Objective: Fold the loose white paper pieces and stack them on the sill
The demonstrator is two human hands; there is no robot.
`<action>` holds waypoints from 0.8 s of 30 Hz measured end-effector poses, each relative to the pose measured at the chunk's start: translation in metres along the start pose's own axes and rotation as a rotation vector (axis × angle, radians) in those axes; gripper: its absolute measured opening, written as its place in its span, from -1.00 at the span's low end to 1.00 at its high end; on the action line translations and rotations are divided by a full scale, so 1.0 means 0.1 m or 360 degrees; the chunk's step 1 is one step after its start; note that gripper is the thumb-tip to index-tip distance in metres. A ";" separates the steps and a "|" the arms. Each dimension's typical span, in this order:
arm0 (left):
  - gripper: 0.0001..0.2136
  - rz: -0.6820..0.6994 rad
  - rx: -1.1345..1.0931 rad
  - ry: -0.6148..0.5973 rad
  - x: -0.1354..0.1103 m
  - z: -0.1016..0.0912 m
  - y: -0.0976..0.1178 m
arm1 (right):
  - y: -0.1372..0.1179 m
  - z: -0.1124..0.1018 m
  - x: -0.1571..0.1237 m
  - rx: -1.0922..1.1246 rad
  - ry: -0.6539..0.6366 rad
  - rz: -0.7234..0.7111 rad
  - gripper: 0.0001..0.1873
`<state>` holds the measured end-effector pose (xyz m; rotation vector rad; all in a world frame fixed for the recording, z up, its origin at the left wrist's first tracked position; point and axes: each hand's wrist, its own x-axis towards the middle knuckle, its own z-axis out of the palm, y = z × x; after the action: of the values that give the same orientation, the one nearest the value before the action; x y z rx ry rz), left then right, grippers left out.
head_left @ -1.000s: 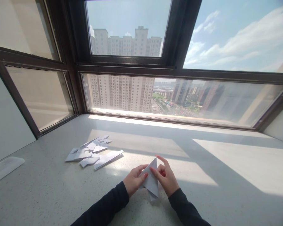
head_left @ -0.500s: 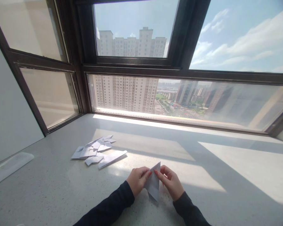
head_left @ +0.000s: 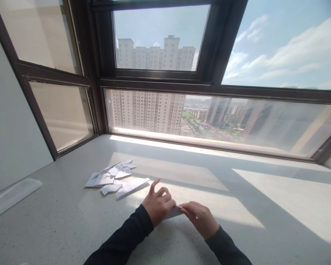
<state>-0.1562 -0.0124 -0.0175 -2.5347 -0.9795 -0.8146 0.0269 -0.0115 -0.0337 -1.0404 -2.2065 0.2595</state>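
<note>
A folded piece of white paper [head_left: 172,213] is held between my two hands, low over the pale stone sill. My left hand [head_left: 157,203] grips its left part from above, with the index finger raised and the other fingers curled; it covers much of the paper. The fingertips of my right hand [head_left: 199,217] pinch the paper's right end. Left of my hands lies a loose pile of folded white paper pieces [head_left: 105,179], several overlapping, with a longer folded strip [head_left: 132,188] at the near right side of the pile.
The speckled stone sill [head_left: 71,221] runs up to a dark-framed window [head_left: 209,86] at the back. At the far left edge lies a long white object [head_left: 15,197] beside a white panel [head_left: 13,121]. Sunlight and shadow cross the right side of the sill.
The folded paper has turned from standing point-up to lying nearly sideways. My left hand has rolled over it and its index finger has lifted. The pile keeps its arrangement.
</note>
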 end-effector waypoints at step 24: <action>-0.78 -0.1941 0.0428 0.0178 -0.77 -0.35 -1.46 | -0.07 0.18 0.00 0.0913 0.0039 0.0836 -0.59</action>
<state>-0.3169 0.0371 -0.0258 -1.4466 -2.4032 -0.9507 0.0110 -0.0146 -0.0443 -1.2420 -1.6360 1.0344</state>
